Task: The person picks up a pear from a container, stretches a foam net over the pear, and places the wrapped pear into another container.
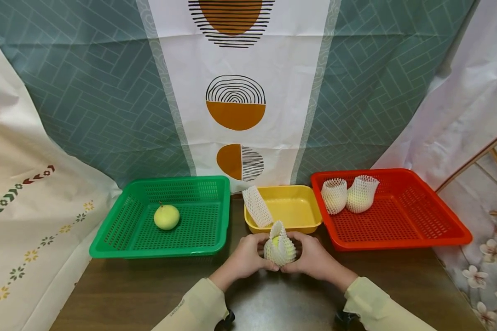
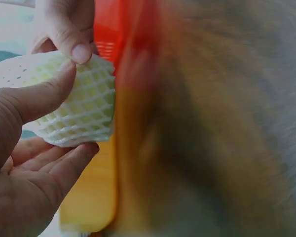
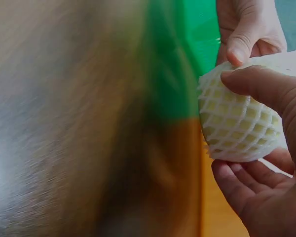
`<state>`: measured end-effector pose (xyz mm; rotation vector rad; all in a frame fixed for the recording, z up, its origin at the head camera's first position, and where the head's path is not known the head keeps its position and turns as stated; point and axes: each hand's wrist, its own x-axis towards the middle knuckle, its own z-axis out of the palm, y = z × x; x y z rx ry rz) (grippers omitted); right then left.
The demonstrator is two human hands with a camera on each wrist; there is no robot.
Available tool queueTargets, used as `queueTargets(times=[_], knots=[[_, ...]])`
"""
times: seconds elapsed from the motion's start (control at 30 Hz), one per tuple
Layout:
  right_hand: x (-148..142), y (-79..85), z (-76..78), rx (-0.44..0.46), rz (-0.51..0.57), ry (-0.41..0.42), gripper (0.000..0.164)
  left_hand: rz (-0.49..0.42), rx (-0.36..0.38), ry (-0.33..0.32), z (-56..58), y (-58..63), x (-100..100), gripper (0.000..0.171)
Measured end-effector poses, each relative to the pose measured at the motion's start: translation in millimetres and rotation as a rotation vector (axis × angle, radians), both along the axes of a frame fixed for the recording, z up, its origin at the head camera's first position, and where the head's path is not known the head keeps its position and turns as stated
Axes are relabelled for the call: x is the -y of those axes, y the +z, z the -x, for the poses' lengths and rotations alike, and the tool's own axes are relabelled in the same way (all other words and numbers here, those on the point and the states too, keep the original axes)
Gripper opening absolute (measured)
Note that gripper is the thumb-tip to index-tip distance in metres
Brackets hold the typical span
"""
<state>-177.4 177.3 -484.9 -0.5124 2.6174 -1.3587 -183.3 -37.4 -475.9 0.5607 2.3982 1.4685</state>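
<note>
A yellow-green pear [image 1: 276,241] sits inside a white foam net sleeve [image 1: 279,255], whose upper end stands up in a point. My left hand [image 1: 247,256] holds it from the left and my right hand [image 1: 316,257] from the right. Both wrist views show the thumbs close together on the netting, with the fingers curled under the sleeved pear [image 2: 84,106]. Behind the hands, an unfilled foam net sleeve [image 1: 257,206] leans over the left side of a yellow tray [image 1: 290,205].
At left, a green basket [image 1: 159,252] holds a bare pear [image 1: 166,217]. A red basket [image 1: 401,243] at right contains two net-sleeved pears [image 1: 359,197] along its left side. All containers stand on a dark wooden table [image 1: 141,294], before a patterned curtain [image 1: 95,92].
</note>
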Motion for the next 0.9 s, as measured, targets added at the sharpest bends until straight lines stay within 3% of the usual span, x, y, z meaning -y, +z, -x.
queueTargets(times=[0.17,0.4,0.6,0.73,0.9], knots=[[1,25.9,1.2,0.042,0.173,-0.017,0.077,-0.133,0.011,0.014,4.1,24.5,9,0.074],[3,59.4,4.5,0.149,0.324,-0.025,0.060,-0.291,0.021,0.142,8.1,52.7,15,0.061],[10,65.4,9.3,0.312,0.464,-0.027,0.065,-0.331,0.018,0.192,9.1,54.8,12,0.061],[12,62.7,14.2,0.354,0.522,-0.076,0.073,-0.372,0.056,0.194,10.3,52.8,10,0.068],[14,59.4,16.0,0.349,0.597,-0.093,0.076,-0.398,0.114,0.182,5.4,60.8,10,0.071]])
